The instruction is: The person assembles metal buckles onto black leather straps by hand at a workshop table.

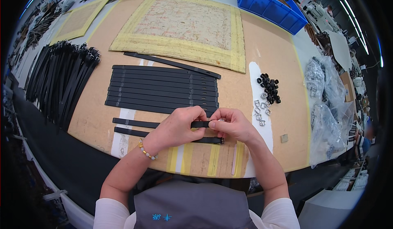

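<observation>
Both my hands are closed on one black belt strap (199, 124). My left hand (178, 126), with a beaded bracelet at the wrist, grips it partway along. My right hand (232, 125) pinches its right end, where a bit of silver metal shows between the fingers; the rest is hidden. Nearer me lies a second black strap (133, 131), with a buckle (221, 140) at its right end. Just beyond my hands is a row of flat black straps (159, 85) side by side, with one loose strap (174, 65) slanting across the top.
Black belt loops (269, 85) and silver buckles (260, 110) lie in piles to the right. A bundle of buckled belts (61, 79) sits at left. Farther back are a yellow-edged board (180, 24) and a blue crate (270, 10). Clear plastic bags (325, 114) line the right edge.
</observation>
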`<state>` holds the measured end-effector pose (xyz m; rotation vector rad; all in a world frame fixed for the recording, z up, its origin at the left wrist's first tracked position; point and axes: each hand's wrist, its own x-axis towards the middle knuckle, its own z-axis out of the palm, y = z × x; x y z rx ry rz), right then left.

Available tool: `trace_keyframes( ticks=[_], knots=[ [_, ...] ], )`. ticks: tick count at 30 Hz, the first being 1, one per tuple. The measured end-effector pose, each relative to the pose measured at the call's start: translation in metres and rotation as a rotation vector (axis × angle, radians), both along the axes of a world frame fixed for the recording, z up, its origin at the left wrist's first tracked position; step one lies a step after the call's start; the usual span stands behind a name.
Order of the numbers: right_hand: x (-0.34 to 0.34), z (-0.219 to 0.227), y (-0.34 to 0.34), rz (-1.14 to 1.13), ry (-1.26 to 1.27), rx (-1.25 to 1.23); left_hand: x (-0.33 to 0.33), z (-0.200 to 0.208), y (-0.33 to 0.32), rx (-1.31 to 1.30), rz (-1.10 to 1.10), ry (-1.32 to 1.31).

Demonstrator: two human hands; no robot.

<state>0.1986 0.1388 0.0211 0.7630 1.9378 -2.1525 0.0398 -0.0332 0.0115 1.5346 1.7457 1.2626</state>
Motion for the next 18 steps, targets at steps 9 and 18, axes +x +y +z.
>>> trace_keyframes(
  ticks=[9, 18],
  knots=[
    [0.0, -0.003, -0.004, -0.019, 0.028, 0.014, 0.0, 0.002, 0.001, 0.01, -0.004, 0.044],
    [0.0, -0.01, -0.007, -0.043, 0.085, 0.127, 0.004, 0.013, -0.001, -0.01, -0.027, 0.002]
  ],
)
